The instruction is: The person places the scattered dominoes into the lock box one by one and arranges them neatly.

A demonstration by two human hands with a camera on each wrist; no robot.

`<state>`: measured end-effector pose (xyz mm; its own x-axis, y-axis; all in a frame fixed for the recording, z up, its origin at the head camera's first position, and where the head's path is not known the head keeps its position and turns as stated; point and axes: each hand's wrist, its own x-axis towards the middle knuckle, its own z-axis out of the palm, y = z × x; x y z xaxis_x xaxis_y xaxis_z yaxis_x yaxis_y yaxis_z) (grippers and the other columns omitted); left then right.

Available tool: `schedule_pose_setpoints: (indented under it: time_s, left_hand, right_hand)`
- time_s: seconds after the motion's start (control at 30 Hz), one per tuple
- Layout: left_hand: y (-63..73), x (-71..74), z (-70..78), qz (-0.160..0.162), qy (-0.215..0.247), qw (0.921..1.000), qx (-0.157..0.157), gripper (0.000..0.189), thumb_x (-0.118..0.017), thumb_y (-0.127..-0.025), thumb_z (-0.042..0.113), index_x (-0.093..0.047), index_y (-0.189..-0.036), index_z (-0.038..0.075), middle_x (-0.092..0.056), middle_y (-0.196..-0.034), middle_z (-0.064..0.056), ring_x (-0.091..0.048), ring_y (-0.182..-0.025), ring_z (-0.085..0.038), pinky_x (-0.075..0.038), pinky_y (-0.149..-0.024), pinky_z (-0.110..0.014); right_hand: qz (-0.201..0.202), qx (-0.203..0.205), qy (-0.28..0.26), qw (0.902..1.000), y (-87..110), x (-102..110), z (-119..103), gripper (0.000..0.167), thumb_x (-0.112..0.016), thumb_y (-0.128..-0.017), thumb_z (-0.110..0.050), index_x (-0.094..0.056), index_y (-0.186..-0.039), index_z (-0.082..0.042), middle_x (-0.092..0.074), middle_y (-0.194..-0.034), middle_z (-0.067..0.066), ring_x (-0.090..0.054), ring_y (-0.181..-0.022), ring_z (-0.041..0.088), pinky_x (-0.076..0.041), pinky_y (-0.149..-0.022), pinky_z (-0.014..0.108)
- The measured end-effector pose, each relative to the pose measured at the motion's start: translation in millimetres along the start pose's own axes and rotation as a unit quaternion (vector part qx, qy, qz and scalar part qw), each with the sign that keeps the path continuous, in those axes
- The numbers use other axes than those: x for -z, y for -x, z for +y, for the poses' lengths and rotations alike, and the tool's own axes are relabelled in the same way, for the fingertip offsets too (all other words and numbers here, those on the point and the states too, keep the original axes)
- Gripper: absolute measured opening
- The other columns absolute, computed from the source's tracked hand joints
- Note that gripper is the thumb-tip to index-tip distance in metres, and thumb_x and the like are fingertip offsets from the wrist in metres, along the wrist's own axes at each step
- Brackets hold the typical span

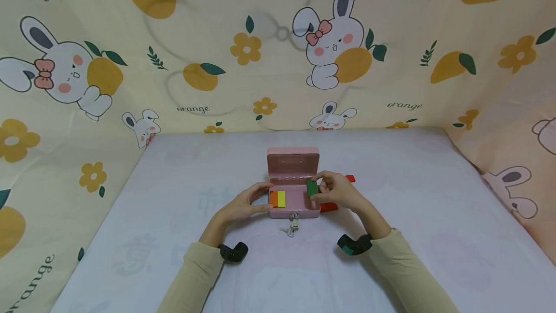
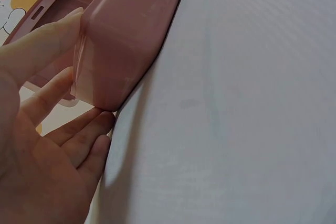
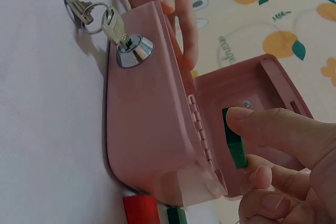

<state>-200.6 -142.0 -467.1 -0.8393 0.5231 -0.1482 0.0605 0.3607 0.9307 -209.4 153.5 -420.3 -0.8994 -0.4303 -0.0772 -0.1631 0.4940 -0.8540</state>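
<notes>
"Green block (image 1: 312,189), who's got it?"

"Right hand (image 1: 339,191). Thumb and a fingertip pinch its two ends, gap just the block's length. It's above the right end of the pink box (image 1: 280,214), higher than the rim."

"Long axis?"

"Near-to-far from where I stand, far end toward the raised lid (image 1: 293,164)."

"Left hand (image 1: 245,204)?"

"Fingers spread, nearly straight, touching the box's left end."

"Anything obscured?"

"Far red piece (image 1: 351,178), partly behind the right hand. Second green block (image 3: 177,215), cut off low in the right wrist view. Orange block (image 1: 273,199) and yellow block (image 1: 282,199) sit inside, left; undersides hidden."
</notes>
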Motion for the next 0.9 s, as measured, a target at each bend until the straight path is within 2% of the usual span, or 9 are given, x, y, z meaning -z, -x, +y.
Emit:
schedule_pose_setpoints:
  time_s: [0.2,0.63,0.9]
  left_hand:
    - [-0.2,0.1,0.0,-0.001,0.002,1.0,-0.002,0.066,-0.07,-0.089,0.021,-0.038,-0.146,0.014,-0.036,-0.156,-0.01,-0.03,-0.148,-0.031,-0.023,-0.124,-0.049]
    - [0.1,-0.4,0.5,0.001,0.004,1.0,0.001,0.066,-0.07,-0.089,0.021,-0.038,-0.146,0.014,-0.036,-0.157,-0.01,-0.029,-0.149,-0.03,-0.023,-0.124,-0.048]
    - [0.0,-0.8,0.3,0.001,0.003,1.0,0.001,0.066,-0.07,-0.088,0.024,-0.038,-0.146,0.016,-0.035,-0.157,-0.009,-0.028,-0.149,-0.029,-0.022,-0.124,-0.049]
  right_hand:
    - [0.008,0.001,0.006,1.0,-2.9,-3.2,-2.9,0.047,-0.079,-0.077,-0.01,-0.058,-0.116,0.005,-0.048,-0.07,0.001,-0.045,-0.062,0.011,-0.038,-0.052,0.018]
    - [-0.005,0.009,0.002,0.9999,-8.1,-11.7,-8.6,0.047,-0.079,-0.078,-0.01,-0.058,-0.116,0.007,-0.047,-0.069,0.0,-0.044,-0.062,0.01,-0.038,-0.056,0.018]
    - [-0.001,-0.005,-0.004,1.0,-10.5,-16.8,-13.3,0.046,-0.08,-0.077,-0.013,-0.059,-0.114,0.005,-0.046,-0.068,-0.001,-0.044,-0.062,0.013,-0.038,-0.056,0.018]
